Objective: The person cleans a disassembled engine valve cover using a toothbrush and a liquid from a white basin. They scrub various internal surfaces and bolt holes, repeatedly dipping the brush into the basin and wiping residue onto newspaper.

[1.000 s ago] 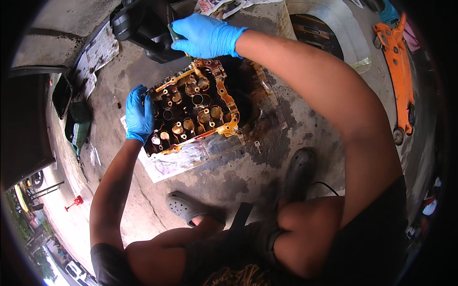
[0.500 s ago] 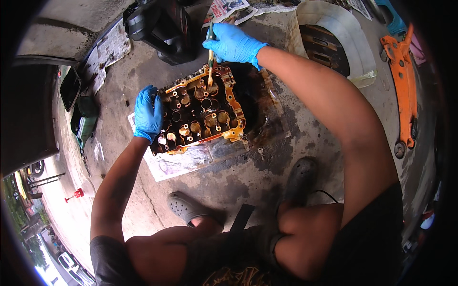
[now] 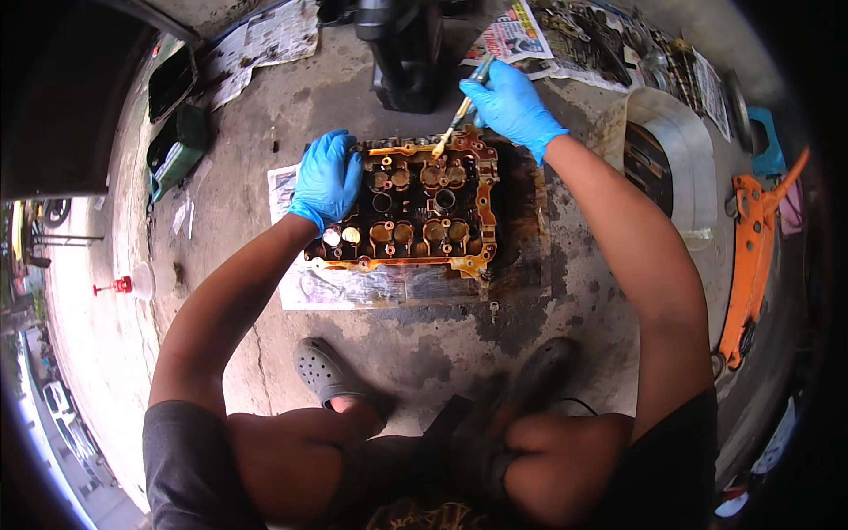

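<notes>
A greasy engine cylinder head (image 3: 487, 216) with brown-stained round wells lies on oil-soaked newspaper (image 3: 340, 291) on the floor in front of me. My left hand (image 3: 329, 179), in a blue glove, grips its left end, fingers draped over the far-left corner. At the far right, my blue-gloved right hand (image 3: 517, 104) is closed around the handle of a thin paintbrush (image 3: 461, 110). The brush slants down to the left, its pale bristles at the upper right wells, near the far rim. Whether the bristles touch the metal is hard to tell.
Beyond the cylinder head stands a black container (image 3: 402, 57). To the right are a cut-open whitish tub (image 3: 698, 168) and an orange floor jack (image 3: 751, 256). A green case (image 3: 179, 150) is at the left. Loose metal parts (image 3: 579, 40) lie on newspaper at the back.
My view has turned, so the cylinder head now looks level and farther right. The brush tip has shifted slightly toward the far rim. Both hands keep their holds.
</notes>
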`<action>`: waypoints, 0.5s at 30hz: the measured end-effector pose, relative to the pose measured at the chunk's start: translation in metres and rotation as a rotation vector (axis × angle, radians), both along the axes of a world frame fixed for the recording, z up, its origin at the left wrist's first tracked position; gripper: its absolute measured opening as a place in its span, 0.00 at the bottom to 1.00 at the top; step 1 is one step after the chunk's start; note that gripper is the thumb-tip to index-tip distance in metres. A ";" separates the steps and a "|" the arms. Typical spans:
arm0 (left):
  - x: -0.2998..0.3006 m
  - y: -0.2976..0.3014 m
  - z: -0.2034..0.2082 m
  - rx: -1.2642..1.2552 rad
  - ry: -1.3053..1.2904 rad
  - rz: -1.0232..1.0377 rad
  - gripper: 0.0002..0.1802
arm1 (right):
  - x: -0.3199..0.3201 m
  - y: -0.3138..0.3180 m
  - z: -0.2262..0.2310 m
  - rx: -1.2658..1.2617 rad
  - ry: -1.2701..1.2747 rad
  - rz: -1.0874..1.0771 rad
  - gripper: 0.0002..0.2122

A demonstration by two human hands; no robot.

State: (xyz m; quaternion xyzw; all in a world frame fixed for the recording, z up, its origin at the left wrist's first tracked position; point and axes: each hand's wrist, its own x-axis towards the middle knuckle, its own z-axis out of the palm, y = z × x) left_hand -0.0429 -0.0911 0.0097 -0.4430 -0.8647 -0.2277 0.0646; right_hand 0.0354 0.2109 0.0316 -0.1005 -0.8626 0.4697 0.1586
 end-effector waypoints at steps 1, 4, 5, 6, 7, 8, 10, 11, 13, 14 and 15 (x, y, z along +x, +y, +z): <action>0.001 0.000 -0.001 0.018 0.014 -0.004 0.15 | 0.001 -0.002 0.003 -0.136 -0.078 0.115 0.09; 0.002 0.000 -0.003 0.026 0.034 0.016 0.15 | 0.011 -0.020 0.011 -0.267 -0.265 0.397 0.07; 0.003 0.001 -0.003 0.039 0.038 0.032 0.15 | 0.012 -0.026 0.015 -0.196 -0.215 0.344 0.07; 0.003 0.000 -0.003 0.034 0.024 0.034 0.15 | 0.013 -0.033 0.017 -0.165 -0.245 0.333 0.06; 0.004 0.000 -0.003 0.033 0.028 0.041 0.15 | 0.011 -0.035 0.022 -0.060 -0.172 0.292 0.06; 0.004 0.000 -0.003 0.043 0.036 0.041 0.16 | 0.009 -0.039 0.025 0.046 -0.157 0.208 0.06; 0.004 0.000 -0.003 0.062 0.058 0.057 0.15 | 0.007 -0.045 0.027 0.075 -0.295 0.275 0.07; 0.005 -0.001 -0.003 0.061 0.059 0.063 0.14 | 0.006 -0.046 0.028 0.071 -0.283 0.398 0.07; 0.005 0.000 -0.003 0.066 0.074 0.063 0.12 | 0.006 -0.049 0.029 0.068 -0.346 0.475 0.08; 0.005 -0.001 -0.003 -0.012 -0.002 0.068 0.15 | 0.006 -0.050 0.029 -0.042 -0.296 0.339 0.10; 0.005 0.000 -0.002 -0.018 -0.017 0.077 0.15 | 0.009 -0.051 0.029 0.058 -0.281 0.271 0.09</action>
